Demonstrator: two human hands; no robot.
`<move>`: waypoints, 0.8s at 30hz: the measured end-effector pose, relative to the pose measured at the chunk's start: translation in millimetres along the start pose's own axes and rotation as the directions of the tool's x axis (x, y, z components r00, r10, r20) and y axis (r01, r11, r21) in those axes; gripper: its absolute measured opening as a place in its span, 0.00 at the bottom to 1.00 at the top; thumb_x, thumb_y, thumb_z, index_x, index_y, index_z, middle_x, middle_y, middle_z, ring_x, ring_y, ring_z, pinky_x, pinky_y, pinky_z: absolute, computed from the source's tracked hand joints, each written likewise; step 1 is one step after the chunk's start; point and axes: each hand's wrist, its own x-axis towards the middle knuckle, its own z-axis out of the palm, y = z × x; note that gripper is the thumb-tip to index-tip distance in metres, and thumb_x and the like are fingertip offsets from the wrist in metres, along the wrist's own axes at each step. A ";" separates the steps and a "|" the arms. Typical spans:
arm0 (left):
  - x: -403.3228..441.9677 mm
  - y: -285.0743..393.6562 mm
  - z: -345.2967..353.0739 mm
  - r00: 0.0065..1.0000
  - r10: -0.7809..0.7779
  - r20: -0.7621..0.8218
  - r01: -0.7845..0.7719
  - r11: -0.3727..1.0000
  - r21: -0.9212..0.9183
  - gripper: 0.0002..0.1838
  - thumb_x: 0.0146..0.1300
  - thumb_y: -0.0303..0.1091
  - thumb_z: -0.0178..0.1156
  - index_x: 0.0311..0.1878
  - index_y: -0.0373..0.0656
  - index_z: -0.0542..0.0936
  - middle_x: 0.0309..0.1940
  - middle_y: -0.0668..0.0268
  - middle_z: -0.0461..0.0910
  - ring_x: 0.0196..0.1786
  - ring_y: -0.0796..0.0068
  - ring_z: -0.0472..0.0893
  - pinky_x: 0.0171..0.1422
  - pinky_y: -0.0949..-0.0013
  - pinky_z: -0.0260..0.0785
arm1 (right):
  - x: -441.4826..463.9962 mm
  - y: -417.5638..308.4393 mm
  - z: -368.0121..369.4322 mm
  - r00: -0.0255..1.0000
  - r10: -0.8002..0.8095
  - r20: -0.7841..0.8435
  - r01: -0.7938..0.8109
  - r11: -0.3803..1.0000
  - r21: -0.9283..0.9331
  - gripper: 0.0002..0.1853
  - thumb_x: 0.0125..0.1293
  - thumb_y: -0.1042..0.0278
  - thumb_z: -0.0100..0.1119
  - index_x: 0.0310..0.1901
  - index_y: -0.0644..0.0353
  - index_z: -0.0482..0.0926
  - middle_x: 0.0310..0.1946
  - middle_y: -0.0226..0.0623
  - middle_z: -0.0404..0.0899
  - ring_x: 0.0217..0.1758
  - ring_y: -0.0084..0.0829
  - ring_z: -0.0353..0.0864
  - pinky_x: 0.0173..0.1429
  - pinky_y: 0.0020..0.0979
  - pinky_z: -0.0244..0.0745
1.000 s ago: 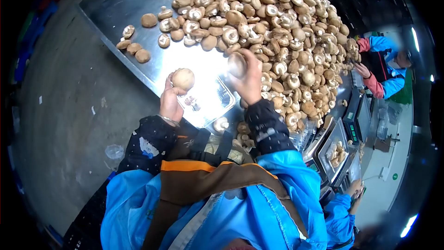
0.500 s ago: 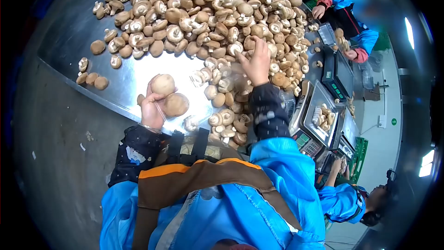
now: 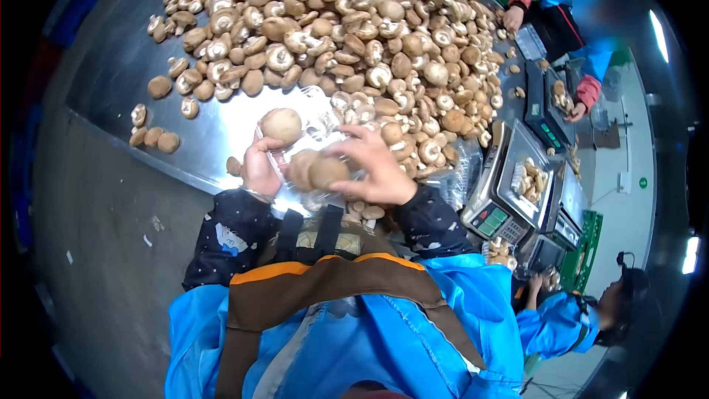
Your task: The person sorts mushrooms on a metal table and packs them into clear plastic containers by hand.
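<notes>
Shiny tabletop (image 3: 103,92) beyond blurred brown mushroom (image 3: 329,172), apparently round-capped

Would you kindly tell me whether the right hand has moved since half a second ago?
Yes: judged against the mushroom pile, the right hand has drawn back from it, towards the left hand.

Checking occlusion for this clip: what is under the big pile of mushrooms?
The pile of mushrooms rests on a shiny metal table, visible along the pile's left side. The surface beneath the pile's middle, and anything lying there, is covered.
</notes>
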 end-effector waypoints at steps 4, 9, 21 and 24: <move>-5.1 -8.3 -1.5 0.988 -0.153 0.036 0.154 0.988 -0.027 0.32 0.50 0.26 0.46 0.64 0.40 0.62 0.55 0.48 0.71 0.56 0.49 0.74 0.62 0.49 0.69 | -10.5 5.8 15.2 0.985 -0.003 -0.172 -0.007 0.998 -0.059 0.18 0.51 0.59 0.68 0.45 0.51 0.81 0.51 0.32 0.76 0.66 0.48 0.62 0.66 0.48 0.59; -15.7 -22.4 -6.4 0.980 -0.200 0.010 0.199 0.980 0.024 0.27 0.54 0.26 0.45 0.61 0.33 0.64 0.54 0.51 0.72 0.58 0.58 0.72 0.67 0.57 0.63 | -13.9 15.7 11.5 0.978 0.042 -0.205 -0.077 0.983 -0.169 0.16 0.51 0.70 0.65 0.44 0.53 0.80 0.50 0.33 0.76 0.61 0.43 0.67 0.63 0.42 0.63; -21.9 -16.6 3.2 0.978 -0.195 0.073 0.191 0.980 0.049 0.25 0.55 0.28 0.48 0.58 0.33 0.65 0.49 0.54 0.74 0.53 0.60 0.73 0.63 0.58 0.65 | -74.2 249.3 -60.6 0.556 0.651 -0.517 -0.798 0.243 -0.552 0.22 0.52 0.63 0.62 0.47 0.61 0.69 0.39 0.50 0.78 0.43 0.52 0.79 0.48 0.46 0.74; -20.0 -19.2 -6.7 0.970 -0.239 0.051 0.238 0.971 0.016 0.24 0.56 0.28 0.48 0.57 0.33 0.66 0.49 0.54 0.74 0.53 0.61 0.73 0.61 0.59 0.66 | -47.7 175.0 -71.2 0.677 0.535 -0.505 -0.736 0.501 -0.456 0.23 0.49 0.62 0.67 0.43 0.64 0.70 0.36 0.52 0.79 0.41 0.52 0.79 0.44 0.46 0.75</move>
